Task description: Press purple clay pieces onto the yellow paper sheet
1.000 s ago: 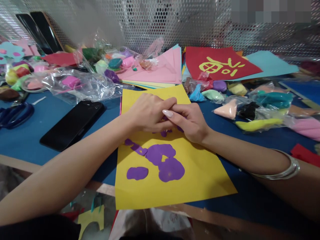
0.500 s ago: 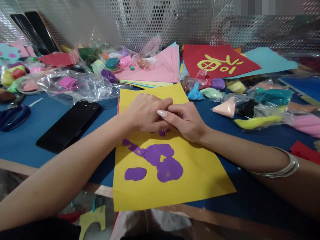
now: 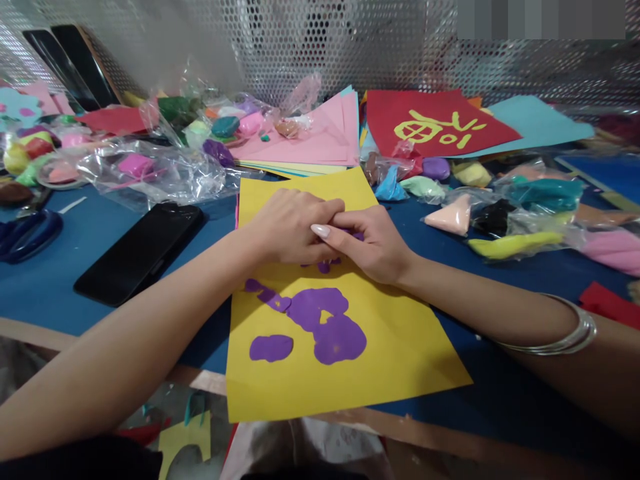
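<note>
A yellow paper sheet point(image 3: 400, 347) lies on the blue table, with flattened purple clay shapes point(image 3: 320, 323) stuck to it. My left hand point(image 3: 285, 227) and my right hand point(image 3: 373, 243) meet over the upper part of the sheet, fingers pressed together. Bits of purple clay point(image 3: 325, 267) show under and between the fingers. My right thumb lies over my left fingers. What exactly each hand grips is hidden. A silver bangle point(image 3: 570, 333) sits on my right forearm.
A black phone point(image 3: 140, 250) lies left of the sheet, blue scissors point(image 3: 25, 233) further left. Bagged clay lumps point(image 3: 150, 167) and stacked coloured papers point(image 3: 320, 140) crowd the back, with a red sheet bearing yellow clay point(image 3: 435, 123). More bagged clay point(image 3: 525, 220) lies right. A perforated metal wall stands behind.
Both hands stay pressed together on the purple clay; my right thumb has slid slightly left over my left fingers. The view has shifted a little.
</note>
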A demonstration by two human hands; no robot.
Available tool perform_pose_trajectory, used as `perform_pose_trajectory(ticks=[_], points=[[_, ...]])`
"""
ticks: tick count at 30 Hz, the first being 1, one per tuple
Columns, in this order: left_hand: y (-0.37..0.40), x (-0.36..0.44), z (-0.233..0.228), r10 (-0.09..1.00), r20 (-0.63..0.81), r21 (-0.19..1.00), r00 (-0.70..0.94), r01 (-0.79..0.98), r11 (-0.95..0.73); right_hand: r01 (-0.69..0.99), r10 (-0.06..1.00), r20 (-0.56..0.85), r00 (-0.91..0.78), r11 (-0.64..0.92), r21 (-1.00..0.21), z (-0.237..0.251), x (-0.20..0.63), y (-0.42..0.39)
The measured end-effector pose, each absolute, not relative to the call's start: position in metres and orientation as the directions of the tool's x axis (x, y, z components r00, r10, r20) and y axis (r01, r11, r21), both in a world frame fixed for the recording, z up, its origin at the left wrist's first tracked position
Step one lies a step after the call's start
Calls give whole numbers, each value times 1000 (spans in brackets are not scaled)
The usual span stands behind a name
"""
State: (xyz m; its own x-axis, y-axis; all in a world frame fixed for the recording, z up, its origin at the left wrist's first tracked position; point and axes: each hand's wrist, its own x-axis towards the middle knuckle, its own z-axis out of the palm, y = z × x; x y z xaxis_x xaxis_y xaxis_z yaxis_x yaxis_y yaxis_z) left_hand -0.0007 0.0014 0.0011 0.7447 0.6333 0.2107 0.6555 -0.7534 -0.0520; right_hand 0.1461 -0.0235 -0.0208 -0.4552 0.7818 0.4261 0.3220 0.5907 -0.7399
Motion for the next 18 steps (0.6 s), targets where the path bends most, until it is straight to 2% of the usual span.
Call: perform_pose_trajectory(ticks=[7,18], points=[[0,0,3,652,185,-39,735,668,-743,322,782,408,-470,583,-746,-21,146,-24],[0,0,2,628,226,-54,745,653,-755,400,783,412,-466,602,-692,-23,146,-23]])
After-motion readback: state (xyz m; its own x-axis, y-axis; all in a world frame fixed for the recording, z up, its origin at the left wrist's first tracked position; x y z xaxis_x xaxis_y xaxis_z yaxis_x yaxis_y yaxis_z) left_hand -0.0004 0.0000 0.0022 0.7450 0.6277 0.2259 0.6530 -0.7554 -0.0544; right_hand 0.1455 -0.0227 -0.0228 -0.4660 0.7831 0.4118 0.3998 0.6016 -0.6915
